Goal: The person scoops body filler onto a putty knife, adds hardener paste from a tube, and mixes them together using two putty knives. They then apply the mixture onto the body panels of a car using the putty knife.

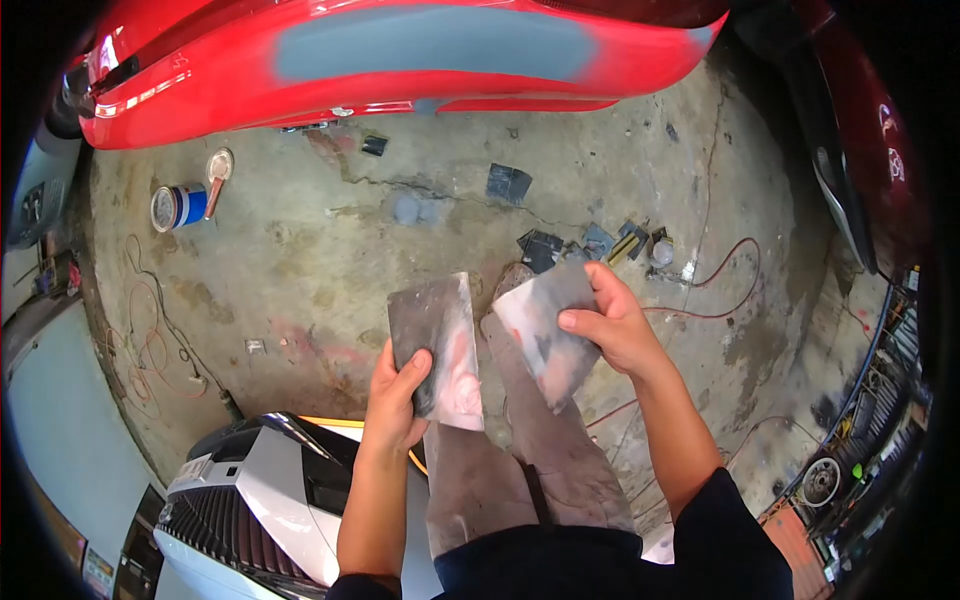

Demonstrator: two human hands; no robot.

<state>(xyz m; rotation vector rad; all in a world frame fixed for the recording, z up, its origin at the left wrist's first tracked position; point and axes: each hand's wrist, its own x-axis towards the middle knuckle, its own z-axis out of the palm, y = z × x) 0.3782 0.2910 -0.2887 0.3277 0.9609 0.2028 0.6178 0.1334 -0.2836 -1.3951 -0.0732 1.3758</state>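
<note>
My left hand (402, 385) grips a dark, worn rectangular sheet (440, 345) with a pinkish-white smeared area at its lower right. Its thumb lies on the face of the sheet and the fingers are hidden behind. To the right, my right hand (612, 325) pinches a second sheet (548, 335), grey with whitish and reddish smears, tilted with its lower corner pointing down. The two sheets are apart, held above my legs. Beyond them, a red car body panel (220, 100) with a grey patch (430, 45) runs along the top.
A blue can (182, 207) lies on the concrete floor (290, 230) at left. Dark sheet pieces (508, 183) are scattered ahead. A red hose (735, 270) curves at right. A white and black machine (270, 495) stands at lower left, a wheel-like part (820, 482) at lower right.
</note>
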